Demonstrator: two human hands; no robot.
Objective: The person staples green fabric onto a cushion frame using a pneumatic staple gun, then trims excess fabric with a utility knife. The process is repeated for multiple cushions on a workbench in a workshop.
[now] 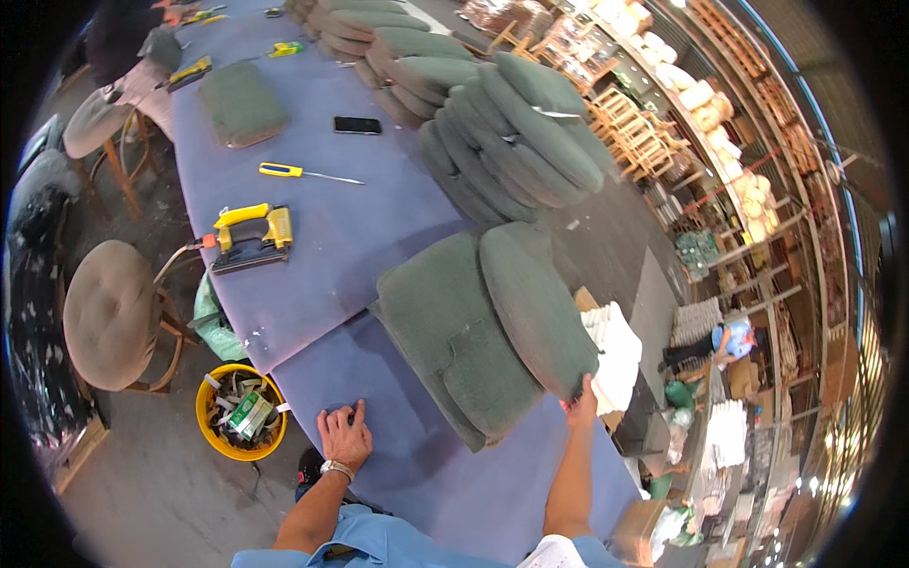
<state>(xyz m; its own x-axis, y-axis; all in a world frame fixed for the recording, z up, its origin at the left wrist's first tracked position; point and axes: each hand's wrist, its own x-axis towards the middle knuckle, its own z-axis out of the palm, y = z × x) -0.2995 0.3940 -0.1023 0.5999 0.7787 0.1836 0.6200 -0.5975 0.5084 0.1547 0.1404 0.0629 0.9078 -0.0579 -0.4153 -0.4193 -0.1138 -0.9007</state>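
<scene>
My right hand grips the near end of a dark green seat cushion, which is tilted up on its side. Against its left side lies a larger green upholstered piece with a flap on its face. My left hand rests on the blue padded table near its left edge, fingers apart and holding nothing. Farther up the table are a yellow and black staple gun with a hose, a yellow-handled screwdriver and a black phone.
Stacked green cushions line the table's right side. Another cushion lies at the far left, near a person. A yellow bucket of scraps and a round-seated stool stand left. White stacked material is at the right.
</scene>
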